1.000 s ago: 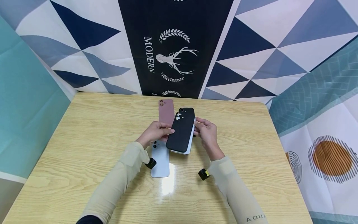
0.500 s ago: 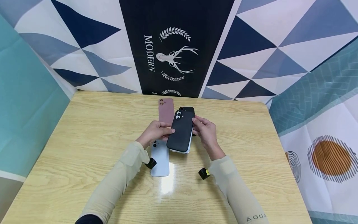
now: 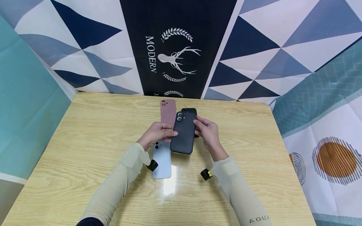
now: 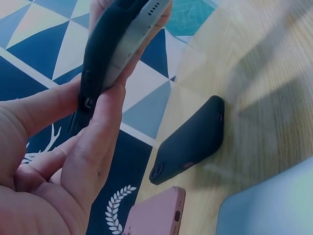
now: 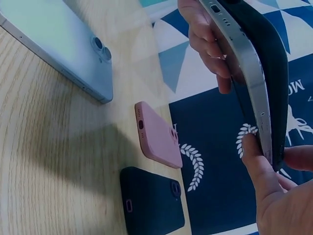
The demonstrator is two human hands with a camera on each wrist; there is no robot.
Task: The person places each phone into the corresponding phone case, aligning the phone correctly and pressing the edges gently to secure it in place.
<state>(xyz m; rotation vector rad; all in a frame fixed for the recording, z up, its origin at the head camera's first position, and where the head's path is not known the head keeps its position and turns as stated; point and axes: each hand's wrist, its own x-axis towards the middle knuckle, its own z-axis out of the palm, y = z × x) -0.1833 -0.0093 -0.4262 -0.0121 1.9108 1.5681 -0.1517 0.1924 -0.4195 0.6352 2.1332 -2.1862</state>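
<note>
Both hands hold a silver-edged phone [image 5: 254, 73] and a black phone case [image 3: 183, 135] together above the table, slightly tilted. The case covers the phone's back, its camera opening at the far left corner. Along one side the wrist views show the phone's silver edge standing out of the case. My left hand [image 3: 156, 133] pinches the left side, thumb on the case and fingers underneath. At the right side, near the upper half, my right hand [image 3: 208, 131] pinches the pair between thumb and fingers. Whether the case is fully seated cannot be seen.
On the wooden table [image 3: 99, 150] lie a pale blue-white phone [image 3: 162, 166], a pink phone case [image 3: 168, 111] and another black phone case [image 3: 189, 110], partly hidden under the held pair. A patterned cloth hangs behind the table's far edge.
The black case has turned and shifted right over the phone, whose pale edge no longer shows at the right in the head view. The right thumb has moved onto the case's edge.
</note>
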